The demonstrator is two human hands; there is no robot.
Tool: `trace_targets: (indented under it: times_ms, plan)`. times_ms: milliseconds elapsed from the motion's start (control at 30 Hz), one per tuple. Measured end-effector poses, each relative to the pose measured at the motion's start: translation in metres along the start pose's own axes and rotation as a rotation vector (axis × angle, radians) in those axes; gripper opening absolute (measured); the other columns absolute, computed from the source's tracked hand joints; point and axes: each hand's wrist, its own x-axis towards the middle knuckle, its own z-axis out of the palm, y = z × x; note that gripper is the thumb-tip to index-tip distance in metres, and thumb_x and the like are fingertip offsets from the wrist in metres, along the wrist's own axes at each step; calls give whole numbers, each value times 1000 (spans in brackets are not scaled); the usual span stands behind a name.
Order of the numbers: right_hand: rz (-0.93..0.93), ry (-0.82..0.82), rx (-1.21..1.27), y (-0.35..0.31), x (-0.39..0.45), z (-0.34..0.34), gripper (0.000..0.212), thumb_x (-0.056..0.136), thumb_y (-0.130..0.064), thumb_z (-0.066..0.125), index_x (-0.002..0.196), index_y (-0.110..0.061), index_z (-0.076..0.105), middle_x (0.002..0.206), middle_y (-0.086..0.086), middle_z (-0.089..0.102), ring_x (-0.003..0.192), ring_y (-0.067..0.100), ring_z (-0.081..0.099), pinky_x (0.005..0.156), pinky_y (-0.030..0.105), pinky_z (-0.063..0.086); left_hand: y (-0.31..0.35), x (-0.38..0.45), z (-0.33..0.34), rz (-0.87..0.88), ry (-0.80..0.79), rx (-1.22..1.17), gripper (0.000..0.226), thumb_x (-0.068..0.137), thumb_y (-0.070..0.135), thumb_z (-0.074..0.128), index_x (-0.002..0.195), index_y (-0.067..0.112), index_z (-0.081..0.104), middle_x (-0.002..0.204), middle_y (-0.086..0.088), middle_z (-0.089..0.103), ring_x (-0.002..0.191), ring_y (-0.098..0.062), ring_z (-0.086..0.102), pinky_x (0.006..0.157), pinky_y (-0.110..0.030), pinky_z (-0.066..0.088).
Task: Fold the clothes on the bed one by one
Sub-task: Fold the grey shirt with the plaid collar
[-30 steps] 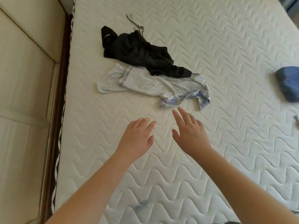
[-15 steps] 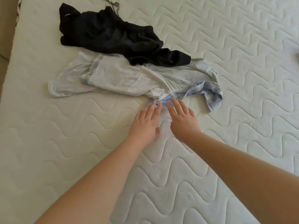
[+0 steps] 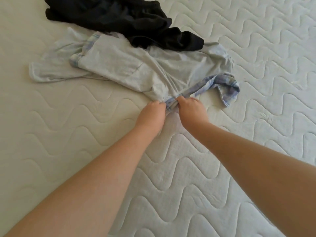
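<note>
- Likely the main risk is that the black garment (image 3: pixel 123 19), which overlaps the far edge of the pale grey garment (image 3: pixel 130 65), gets dragged along if the grey one is pulled toward the person.
- Pinching only the plaid trim (image 3: pixel 217 82) could also leave the rest bunched and twisted.
- Left hand (image 3: pixel 151 113) and right hand (image 3: pixel 192 108) sit side by side, fingers curled and pinched onto the grey garment's near edge.
- From the hands the grey garment spreads away and leftward across the bed (image 3: pixel 68 134); the black one lies beyond it.
</note>
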Motion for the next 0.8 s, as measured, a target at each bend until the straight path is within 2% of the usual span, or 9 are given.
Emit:
trace_targets:
  times_ms: [100, 167, 267, 367, 467, 533, 633, 700, 800]
  plan:
    - [-124, 70, 16, -12, -58, -8, 15, 74, 8, 62, 84, -3, 62, 68, 16, 65, 66, 33, 62, 64, 28, 39, 3, -58, 12, 32, -24, 50, 24, 100, 14, 40, 117, 10, 56, 115, -10, 59, 108, -31, 54, 83, -38, 39]
    - [-172, 55, 46, -16, -99, -6, 14, 76, 6, 62, 85, -5, 64, 71, 14, 68, 70, 31, 66, 85, 35, 52, 3, -99, 19, 37, -23, 78, 23, 99, 18, 42, 116, 15, 56, 114, -6, 58, 109, -28, 53, 84, -36, 37]
    - [-194, -37, 13, -19, -159, -1, 17, 84, -1, 56, 91, -12, 66, 77, 4, 70, 77, 23, 68, 113, 37, 36, 6, -158, 23, 13, -101, 94, 16, 92, 23, 54, 106, 18, 60, 105, -4, 59, 103, -28, 56, 81, -37, 39]
    - [-236, -57, 48, -32, -218, -1, 16, 73, -1, 66, 84, -14, 67, 65, 1, 66, 64, 22, 66, 95, 35, 51, 14, -219, 20, 46, -158, 57, 25, 61, 19, 83, 75, 17, 62, 74, -5, 60, 72, -29, 62, 61, -37, 46]
    - [-284, -115, 68, -46, -274, -2, 16, 66, -12, 71, 80, -19, 67, 62, -4, 62, 57, 20, 63, 60, 26, 50, 16, -273, 25, 64, -147, 39, 34, 46, 11, 87, 63, 17, 58, 63, -4, 56, 58, -29, 59, 51, -33, 45]
    - [-327, -131, 47, -53, -308, -2, 15, 66, -17, 71, 79, -22, 67, 61, -6, 61, 55, 17, 61, 53, 25, 46, 16, -305, 28, 52, -153, 25, 30, 48, 9, 84, 60, 17, 57, 61, -4, 55, 57, -28, 59, 50, -32, 45]
    - [-439, -146, 51, -64, -352, 1, 11, 69, -19, 64, 78, -24, 65, 60, -9, 58, 52, 13, 57, 49, 24, 40, 19, -355, 29, 40, -151, -27, 6, 58, 17, 63, 58, 16, 57, 60, -4, 56, 56, -28, 61, 49, -32, 48]
    - [-514, -155, 64, -68, -378, 7, 17, 68, -20, 71, 83, -25, 66, 65, -11, 59, 55, 12, 57, 51, 23, 41, 19, -388, 34, 32, -204, -42, 15, 67, 22, 47, 59, 17, 59, 61, -3, 58, 59, -27, 62, 52, -31, 49]
    - [-616, -194, 54, -61, -405, 20, 34, 82, -30, 68, 114, -23, 65, 101, -4, 66, 91, 18, 65, 80, 31, 53, 10, -428, 36, -30, -279, -141, 21, 79, 19, 43, 67, 14, 60, 71, -4, 59, 71, -27, 57, 64, -33, 46]
